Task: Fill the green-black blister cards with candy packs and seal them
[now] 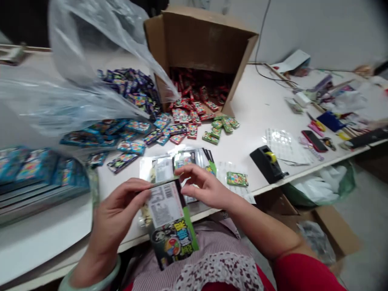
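My left hand (123, 214) pinches the top left edge of a flat printed packet (172, 234) between thumb and fingers. The packet is dark with green trim, colourful lettering and a white barcode label, and it hangs tilted over my lap. By its top right corner is my right hand (206, 188), its fingers bent and thumb apart, with nothing visible between them. Under and behind the hands, more such packets (209, 157) lie in an overlapping pile. A small green box (237, 178) rests to the right, on a pale sheet.
A cardboard box (206, 44) on its side spills small red boxes (198, 108). Small green boxes (224, 124), purple boxes (130, 85) and blue boxes (133, 145) lie around it. Clear plastic (100, 93) drapes at left. A tape dispenser (268, 163) stands near the table edge.
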{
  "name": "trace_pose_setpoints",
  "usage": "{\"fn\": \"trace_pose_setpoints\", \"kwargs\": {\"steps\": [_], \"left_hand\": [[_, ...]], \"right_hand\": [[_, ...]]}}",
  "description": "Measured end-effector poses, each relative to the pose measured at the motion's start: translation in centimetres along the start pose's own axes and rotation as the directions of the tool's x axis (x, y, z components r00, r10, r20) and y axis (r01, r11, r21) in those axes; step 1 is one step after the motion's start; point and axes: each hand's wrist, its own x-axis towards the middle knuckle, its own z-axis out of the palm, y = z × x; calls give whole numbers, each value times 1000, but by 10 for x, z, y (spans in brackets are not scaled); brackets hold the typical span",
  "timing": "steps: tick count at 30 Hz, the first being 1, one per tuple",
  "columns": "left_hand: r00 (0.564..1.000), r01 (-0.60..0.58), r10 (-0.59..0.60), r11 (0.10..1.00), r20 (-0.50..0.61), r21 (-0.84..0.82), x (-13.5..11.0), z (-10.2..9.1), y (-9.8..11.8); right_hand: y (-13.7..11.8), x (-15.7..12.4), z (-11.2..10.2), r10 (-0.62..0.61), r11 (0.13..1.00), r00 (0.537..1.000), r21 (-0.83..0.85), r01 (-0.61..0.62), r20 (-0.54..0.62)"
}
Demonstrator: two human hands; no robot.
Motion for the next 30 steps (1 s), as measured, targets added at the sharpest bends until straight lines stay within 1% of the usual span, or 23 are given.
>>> {"fn": "trace_pose_setpoints", "kwargs": {"steps": [1,2,3,4,5,6,7,8,10,14,17,19,20,21,22,23,24,25,26,27,28,30], "left_hand": [[999,29,-29,1000,-24,3,2,0,-3],[997,56,-55,998,-47,9,3,0,-6],[995,79,-78,997,-68,16,4,0,-8],[992,100,-97,995,-81,25,5,1,-9],[989,113,-109,993,-96,37,6,2,-9],[988,122,-117,991,-105,49,6,3,-10],[987,128,-121,990,-108,62,6,5,-10],[987,132,-124,989,-103,73,7,7,-10],[989,128,-120,988,-88,89,8,11,-9],[991,118,-109,986,-82,119,11,13,-7],[992,113,-106,987,-65,113,12,11,-8],[996,88,-85,992,-32,87,13,11,-11],[998,64,-64,996,-11,69,13,11,-12],[999,37,-38,998,10,47,12,13,-13],[1000,7,-8,1000,26,22,12,15,-12],[999,-19,19,1000,37,-1,11,19,-11],[998,-42,43,999,40,-15,11,22,-9],[998,-52,53,998,40,-28,10,26,-6],[997,-55,57,998,57,-35,9,29,-3],[995,-59,62,997,79,-39,9,32,0],[994,-58,61,997,86,-44,8,34,3],[993,-54,59,997,99,-54,7,34,7]], "right_hand": [[9,-2,-17,58,998,998,11,-58,-28],[20,-6,-38,118,992,988,-29,-121,-95],[32,-12,-60,174,970,959,-131,-206,-224],[44,-19,-82,226,900,900,-273,-340,-374],[55,-27,-103,258,778,830,-403,-482,-494],[66,-35,-121,277,720,792,-429,-546,-545],[75,-42,-135,292,679,766,-441,-587,-572],[84,-48,-144,309,648,749,-447,-616,-586],[97,-57,-152,342,632,736,-437,-640,-584],[109,-66,-149,394,644,712,-378,-665,-582],[105,-73,-156,451,687,698,-283,-669,-557],[92,-75,-162,485,721,703,-217,-658,-521],[83,-74,-162,495,736,709,-191,-649,-502],[70,-70,-159,495,759,728,-171,-628,-475],[56,-63,-153,482,792,761,-154,-590,-434],[41,-55,-142,459,829,802,-140,-541,-383],[25,-44,-129,400,890,872,-107,-443,-283],[8,-32,-112,332,934,926,-70,-349,-179],[-8,-19,-95,274,960,958,-37,-278,-80],[-23,-7,-77,228,974,973,-9,-228,14],[-35,5,-59,190,982,976,-7,-191,106],[-52,26,-31,151,988,961,-73,-137,230]]}}
